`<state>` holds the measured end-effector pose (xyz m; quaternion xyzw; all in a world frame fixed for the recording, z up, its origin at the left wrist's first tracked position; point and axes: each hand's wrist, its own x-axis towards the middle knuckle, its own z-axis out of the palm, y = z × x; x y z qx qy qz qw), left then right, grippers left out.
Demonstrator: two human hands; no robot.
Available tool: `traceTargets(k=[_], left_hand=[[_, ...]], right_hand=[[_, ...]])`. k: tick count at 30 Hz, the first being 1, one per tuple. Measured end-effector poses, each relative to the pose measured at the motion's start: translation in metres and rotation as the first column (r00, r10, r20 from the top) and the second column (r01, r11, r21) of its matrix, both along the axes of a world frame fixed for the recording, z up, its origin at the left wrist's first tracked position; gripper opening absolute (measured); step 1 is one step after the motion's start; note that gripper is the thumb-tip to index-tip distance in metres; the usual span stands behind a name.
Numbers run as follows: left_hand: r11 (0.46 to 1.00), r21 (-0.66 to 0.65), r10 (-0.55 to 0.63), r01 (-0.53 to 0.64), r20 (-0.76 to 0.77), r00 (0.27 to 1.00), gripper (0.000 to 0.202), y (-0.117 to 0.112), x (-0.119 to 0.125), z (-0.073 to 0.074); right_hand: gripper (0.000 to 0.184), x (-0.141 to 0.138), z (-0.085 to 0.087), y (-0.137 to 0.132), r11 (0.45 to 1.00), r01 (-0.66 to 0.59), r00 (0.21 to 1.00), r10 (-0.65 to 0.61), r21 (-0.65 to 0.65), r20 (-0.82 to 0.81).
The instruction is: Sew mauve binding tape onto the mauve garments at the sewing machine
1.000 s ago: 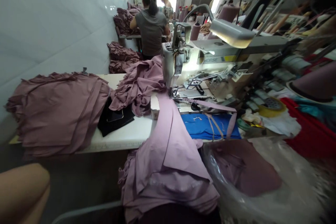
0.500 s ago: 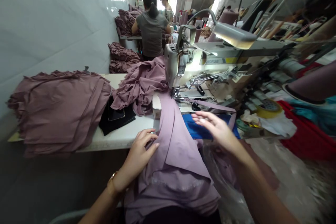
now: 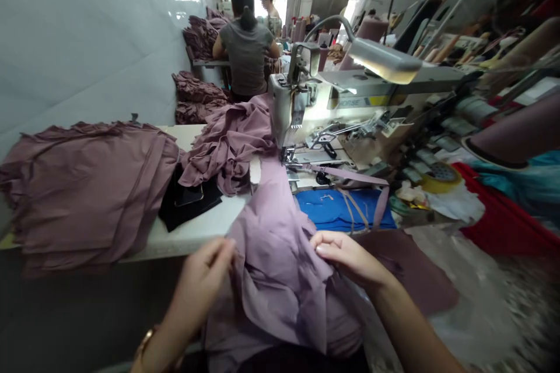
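Observation:
A mauve fabric piece (image 3: 280, 245) runs from under the presser foot of the sewing machine (image 3: 286, 157) down over my lap, bunched and raised in the middle. My left hand (image 3: 207, 271), slightly blurred, pinches its left edge. Thumb and fingers of my right hand (image 3: 343, 253) close on its right edge. A narrow mauve strip (image 3: 345, 173) leads into the machine from the right. Beneath the raised piece, more mauve fabric lies stacked on my lap, partly hidden.
On the left of the table (image 3: 175, 243) lies a stack of mauve pieces (image 3: 91, 186); a phone (image 3: 189, 195) rests on black cloth beside it. Crumpled mauve fabric (image 3: 231, 140) sits behind the needle area. A blue bundle (image 3: 332, 210) lies at right. Two people sit farther back.
Both hands have gone from open to pinching the fabric edges. The flat piece is now lifted and bunched. My left hand moved left, my right hand lower, and the view shifted slightly.

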<state>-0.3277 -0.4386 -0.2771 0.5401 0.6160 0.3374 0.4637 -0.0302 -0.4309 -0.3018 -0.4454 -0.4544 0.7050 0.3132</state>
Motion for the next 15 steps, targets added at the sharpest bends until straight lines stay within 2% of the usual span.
traceTargets(k=[1,2,3,4,6,8,10,12,13,14,15], left_hand=[[0.963,-0.198,-0.161,0.185,0.131,0.978,0.046,-0.015,0.012,-0.005],[0.889,-0.327,-0.233,0.321,0.282,0.931,0.051,-0.029,0.024,-0.01],[0.831,-0.397,-0.217,0.391,0.416,0.883,0.054,-0.04,0.034,-0.015],[0.805,-0.434,-0.144,0.405,0.519,0.842,0.054,-0.049,0.044,-0.021],[0.811,-0.479,0.072,0.335,0.65,0.756,0.051,-0.06,0.057,-0.029],[0.786,-0.529,0.239,0.32,0.737,0.633,0.042,-0.063,0.063,-0.031],[0.75,-0.526,0.308,0.401,0.814,0.491,0.038,-0.057,0.065,-0.029],[0.759,-0.475,0.311,0.445,0.865,0.393,0.044,-0.046,0.065,-0.022],[0.785,-0.459,0.305,0.416,0.871,0.385,0.047,-0.039,0.064,-0.018],[0.825,-0.447,0.294,0.346,0.862,0.412,0.05,-0.031,0.063,-0.014],[0.873,-0.425,0.278,0.237,0.835,0.474,0.05,-0.024,0.06,-0.009]], right_hand=[[0.033,-0.001,0.001,-0.003,0.999,-0.03,0.999,0.03,0.02,0.033],[0.032,-0.004,0.004,-0.006,0.997,-0.063,0.995,0.059,0.052,0.076],[0.03,-0.006,0.008,-0.009,0.991,-0.098,0.988,0.086,0.096,0.13],[0.03,-0.009,0.013,-0.011,0.981,-0.132,0.977,0.104,0.144,0.185],[0.033,-0.012,0.023,-0.017,0.958,-0.178,0.963,0.122,0.227,0.239],[0.03,-0.013,0.03,-0.022,0.958,-0.146,0.981,0.108,0.246,0.161],[0.03,-0.013,0.034,-0.026,0.977,-0.055,0.998,0.056,0.204,0.0],[0.033,-0.014,0.034,-0.027,0.985,0.008,0.995,0.01,0.17,-0.103],[0.033,-0.015,0.034,-0.027,0.984,0.006,0.994,0.013,0.176,-0.106],[0.031,-0.016,0.034,-0.028,0.98,-0.022,0.997,0.036,0.196,-0.068],[0.028,-0.016,0.034,-0.029,0.973,-0.066,0.998,0.067,0.223,0.003]])
